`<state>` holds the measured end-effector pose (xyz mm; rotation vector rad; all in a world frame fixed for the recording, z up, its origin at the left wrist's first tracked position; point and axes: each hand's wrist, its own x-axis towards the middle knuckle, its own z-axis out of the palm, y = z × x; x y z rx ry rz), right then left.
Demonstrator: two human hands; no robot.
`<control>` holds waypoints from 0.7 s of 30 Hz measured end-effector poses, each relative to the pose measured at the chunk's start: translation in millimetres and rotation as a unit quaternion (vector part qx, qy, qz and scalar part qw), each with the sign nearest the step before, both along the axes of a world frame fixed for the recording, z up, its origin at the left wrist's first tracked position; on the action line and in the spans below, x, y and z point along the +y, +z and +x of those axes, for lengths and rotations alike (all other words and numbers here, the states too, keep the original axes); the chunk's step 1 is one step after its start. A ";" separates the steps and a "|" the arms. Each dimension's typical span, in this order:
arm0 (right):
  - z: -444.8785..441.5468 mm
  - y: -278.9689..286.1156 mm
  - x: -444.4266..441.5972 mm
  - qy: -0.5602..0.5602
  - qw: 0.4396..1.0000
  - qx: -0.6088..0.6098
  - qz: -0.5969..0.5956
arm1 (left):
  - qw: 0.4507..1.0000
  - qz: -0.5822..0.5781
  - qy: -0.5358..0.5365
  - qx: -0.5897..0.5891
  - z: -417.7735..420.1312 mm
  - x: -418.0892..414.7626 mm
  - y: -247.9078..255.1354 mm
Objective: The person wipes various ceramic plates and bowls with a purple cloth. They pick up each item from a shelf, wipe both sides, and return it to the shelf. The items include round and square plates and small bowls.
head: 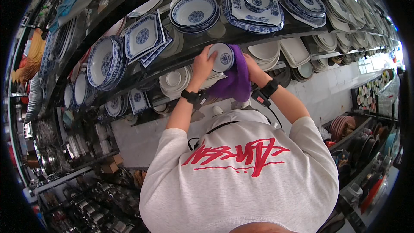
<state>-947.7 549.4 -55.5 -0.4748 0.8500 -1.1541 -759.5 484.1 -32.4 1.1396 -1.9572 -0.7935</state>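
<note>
In front of my chest, my left hand (pixel 204 64) grips a small white bowl (pixel 224 57) with a blue rim and a blue medallion in its centre. The thumb lies over the near side of the bowl, whose inside faces up towards me. A purple cloth (pixel 239 79) covers the bowl's right edge and hangs below it. My right hand (pixel 255 68) holds the cloth from the right; its fingers are mostly hidden behind the fabric.
Beyond my hands, a dark shelf (pixel 252 38) bears blue-and-white bowls (pixel 194 11), square plates (pixel 142 35) and stacked platters (pixel 254 13). White dishes (pixel 263 53) stand on a lower shelf, close to my right hand. Metal wares (pixel 93 213) fill racks at lower left.
</note>
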 end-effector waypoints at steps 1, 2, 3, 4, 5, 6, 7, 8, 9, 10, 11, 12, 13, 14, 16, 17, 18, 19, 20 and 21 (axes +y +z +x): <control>-0.6 2.4 1.6 -0.001 1.000 0.012 0.003 | 0.999 0.023 0.025 0.006 5.6 -6.6 -8.3; -1.2 5.3 4.0 -0.001 1.000 0.023 0.006 | 0.998 0.045 0.051 0.011 14.0 -15.1 -15.5; -3.3 6.4 5.7 -0.004 0.999 0.035 0.009 | 0.995 0.068 0.074 0.017 20.7 -21.1 -19.7; -6.5 4.7 7.0 -0.002 0.999 0.031 0.011 | 0.988 0.101 0.113 0.035 25.8 -20.4 -10.5; -10.6 1.6 8.3 -0.001 1.000 0.028 0.013 | 0.981 0.115 0.157 -0.007 38.5 -34.1 -31.1; -13.8 1.0 9.7 -0.002 1.000 0.024 0.016 | 0.977 0.115 0.180 -0.003 44.5 -36.0 -28.3; -16.3 0.4 10.7 -0.002 0.999 0.033 0.021 | 0.973 0.115 0.202 0.001 48.6 -37.0 -26.3; -18.9 0.2 11.8 -0.003 0.999 0.042 0.027 | 0.968 0.132 0.212 -0.009 51.8 -38.2 -24.4; -19.5 1.9 12.7 -0.003 0.998 0.051 0.032 | 0.963 0.150 0.224 -0.019 53.4 -36.4 -13.6; -19.6 3.7 13.9 -0.005 0.998 0.055 0.037 | 0.957 0.167 0.235 -0.029 55.4 -35.9 -7.6; -19.6 5.6 15.2 -0.008 0.997 0.058 0.041 | 0.960 0.140 0.240 -0.033 59.3 -39.6 -16.2; -17.3 8.4 14.6 -0.004 0.997 0.062 0.043 | 0.961 0.110 0.250 -0.036 67.5 -43.6 -28.5; -16.8 7.0 14.5 -0.004 0.997 0.061 0.046 | 0.962 0.082 0.256 -0.040 70.1 -47.1 -34.5; -16.3 4.0 14.4 -0.003 0.997 0.060 0.050 | 0.961 0.080 0.258 -0.054 73.5 -50.8 -40.0; -16.1 0.7 14.7 -0.001 0.997 0.057 0.054 | 0.959 0.077 0.261 -0.080 74.6 -54.1 -42.9; -16.1 -0.5 14.9 0.002 0.997 0.054 0.054 | 0.958 0.077 0.261 -0.087 74.8 -55.7 -44.3; -15.2 0.5 15.0 0.005 0.997 0.051 0.053 | 0.958 0.077 0.261 -0.094 75.2 -57.0 -44.6; -14.4 1.7 15.1 -0.002 0.996 0.057 0.064 | 0.957 0.077 0.261 -0.101 75.5 -58.2 -44.9; -13.5 3.4 15.1 -0.009 0.995 0.062 0.075 | 0.956 0.074 0.267 -0.101 75.5 -59.4 -45.3; -13.0 5.3 15.5 -0.017 0.994 0.067 0.085 | 0.955 0.070 0.271 -0.101 74.7 -60.4 -45.4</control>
